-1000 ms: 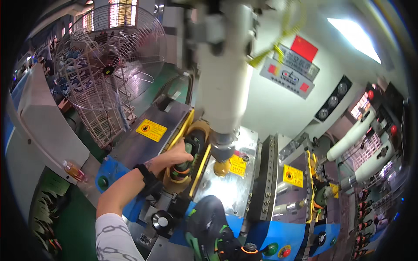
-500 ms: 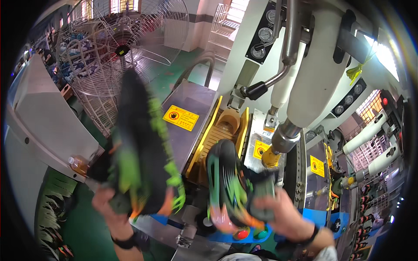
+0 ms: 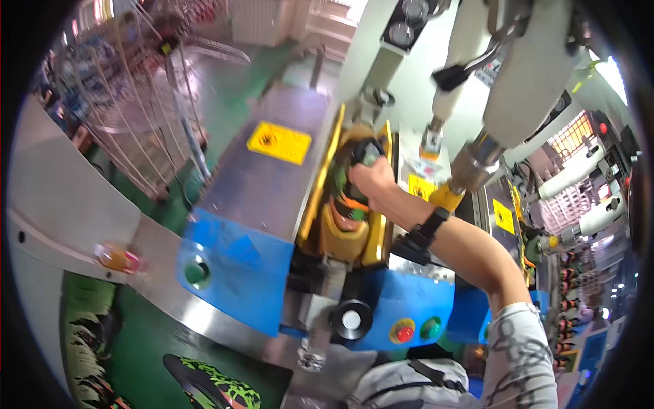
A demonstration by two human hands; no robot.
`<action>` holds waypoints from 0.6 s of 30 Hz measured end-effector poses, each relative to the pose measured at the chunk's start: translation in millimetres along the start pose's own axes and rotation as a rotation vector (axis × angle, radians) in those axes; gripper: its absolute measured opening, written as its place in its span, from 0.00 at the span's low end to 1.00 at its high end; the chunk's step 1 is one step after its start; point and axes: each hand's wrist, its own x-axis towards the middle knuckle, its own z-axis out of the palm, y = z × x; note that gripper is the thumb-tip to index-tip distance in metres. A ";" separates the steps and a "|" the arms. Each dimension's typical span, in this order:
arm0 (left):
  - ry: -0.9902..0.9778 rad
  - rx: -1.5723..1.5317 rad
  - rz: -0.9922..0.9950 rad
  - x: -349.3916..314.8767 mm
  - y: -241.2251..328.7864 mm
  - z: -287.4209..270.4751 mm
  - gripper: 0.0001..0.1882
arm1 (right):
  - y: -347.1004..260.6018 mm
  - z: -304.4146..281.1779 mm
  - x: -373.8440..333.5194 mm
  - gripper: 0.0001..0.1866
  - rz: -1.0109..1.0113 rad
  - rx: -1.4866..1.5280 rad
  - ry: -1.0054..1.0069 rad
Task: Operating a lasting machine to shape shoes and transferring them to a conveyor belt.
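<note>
My right hand is closed on the upper end of a dark sports shoe with green and orange parts. The shoe lies lengthwise inside the yellow-sided cradle of a press machine, its orange-pink end toward me. Just right of my wrist hangs the press arm's metal joint with a yellow tip. At the lower edge, left of centre, a second black shoe with a bright green pattern is partly cut off. My left hand is out of the picture, so whether it holds that shoe is hidden.
Blue panels flank the cradle, with a green button on the left and a red button on the right. A bottle stands on the left ledge. A large wire fan is behind. More press machines line the right side.
My right hand has moved forward and set its shoe down into the cradle. My left hand has left the picture. The other shoe now shows at the lower edge.
</note>
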 end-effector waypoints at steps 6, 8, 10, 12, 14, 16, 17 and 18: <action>-0.249 0.359 0.152 -20.5 12.8 19.2 0.31 | 25.1 25.5 -3.7 0.28 -0.026 -0.257 0.187; -0.238 0.412 0.304 -11.1 28.9 30.0 0.27 | 14.8 10.2 -7.6 0.35 0.039 -0.312 0.009; -0.241 0.384 0.361 -5.4 48.6 39.9 0.23 | -4.8 -17.5 -18.9 0.37 0.010 -0.299 -0.033; -0.322 0.192 0.317 -9.5 68.6 47.2 0.19 | -20.0 -55.3 -45.6 0.38 0.131 -0.231 -0.413; -0.330 -0.349 -0.104 -26.1 84.5 49.8 0.18 | -16.3 -94.6 -100.9 0.37 -0.397 -0.477 -0.402; -0.239 -0.572 -0.399 -50.1 96.3 46.7 0.21 | 8.0 -135.6 -171.1 0.40 -0.965 -0.541 -0.310; -0.190 -0.809 -0.640 -61.3 102.8 43.7 0.24 | 25.0 -160.0 -199.5 0.43 -1.110 -0.451 -0.310; -0.156 -0.863 -0.617 -74.8 106.5 44.7 0.22 | 45.3 -183.0 -232.9 0.44 -1.101 -0.543 -0.246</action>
